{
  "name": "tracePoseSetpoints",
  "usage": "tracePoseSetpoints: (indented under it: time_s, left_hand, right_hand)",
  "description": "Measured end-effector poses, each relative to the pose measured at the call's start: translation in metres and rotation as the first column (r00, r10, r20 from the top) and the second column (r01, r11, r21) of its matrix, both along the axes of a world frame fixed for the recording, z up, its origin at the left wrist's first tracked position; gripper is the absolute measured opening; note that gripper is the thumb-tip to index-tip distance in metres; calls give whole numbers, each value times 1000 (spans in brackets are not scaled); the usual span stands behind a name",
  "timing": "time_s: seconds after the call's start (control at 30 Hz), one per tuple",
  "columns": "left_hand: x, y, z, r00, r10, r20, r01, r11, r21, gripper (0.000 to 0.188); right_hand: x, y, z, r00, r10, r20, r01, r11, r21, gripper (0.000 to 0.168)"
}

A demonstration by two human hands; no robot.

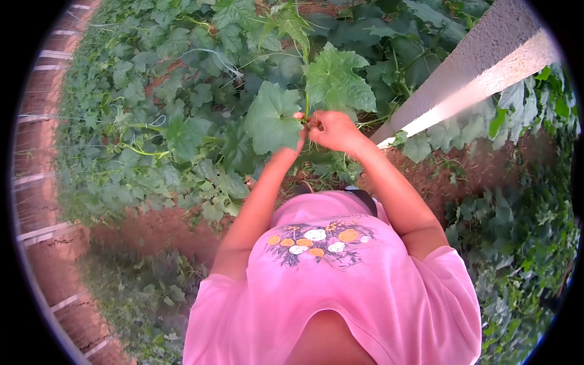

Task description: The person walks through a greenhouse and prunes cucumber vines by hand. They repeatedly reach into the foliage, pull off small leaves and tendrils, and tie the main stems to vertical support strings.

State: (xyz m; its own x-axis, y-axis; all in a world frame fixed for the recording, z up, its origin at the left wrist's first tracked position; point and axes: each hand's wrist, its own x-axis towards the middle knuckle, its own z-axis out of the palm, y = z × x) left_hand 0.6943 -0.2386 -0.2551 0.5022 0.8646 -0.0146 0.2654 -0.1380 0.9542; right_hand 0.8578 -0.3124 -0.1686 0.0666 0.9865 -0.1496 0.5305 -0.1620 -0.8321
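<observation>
Both of my hands meet at a green vine stem [306, 102] in the upper middle of the head view. My left hand [301, 132] is mostly behind a broad lobed leaf [274, 117]; its fingertips show beside the stem. My right hand [332, 130] is at the stem's right side, its thumb and forefinger pinched together close to the left fingertips. Whether it pinches the stem or something thin beside it is too small to tell. A second large leaf [340, 80] stands just above my right hand. The stem runs upward from my fingers to younger leaves [292, 25].
A rough concrete post [470, 68] slants down to the right of my hands. Dense vines [182, 91] with pale strings [223, 61] spread ahead and left. Bare reddish soil [169, 230] runs beside me, with further rows of leafy plants [506, 264] behind.
</observation>
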Motion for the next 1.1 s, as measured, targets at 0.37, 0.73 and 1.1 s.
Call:
tracePoseSetpoints:
  time_s: [0.37, 0.73, 1.1]
  left_hand:
    - [4, -12, 73, 971, 30, -238, -16, 998, 63, 7]
    - [-8, -37, 111, 881, -252, -400, 275, 962, -1, 23]
    - [16, -27, 133, 963, 54, 265, -78, 994, 83, 24]
  right_hand:
    - [33, -7, 33, 849, 135, -510, -140, 990, 29, 48]
    - [14, 2, 11, 923, -269, -275, 301, 950, 84, 25]
    - [-20, -1, 19, 946, -219, 240, 90, 887, 453, 13]
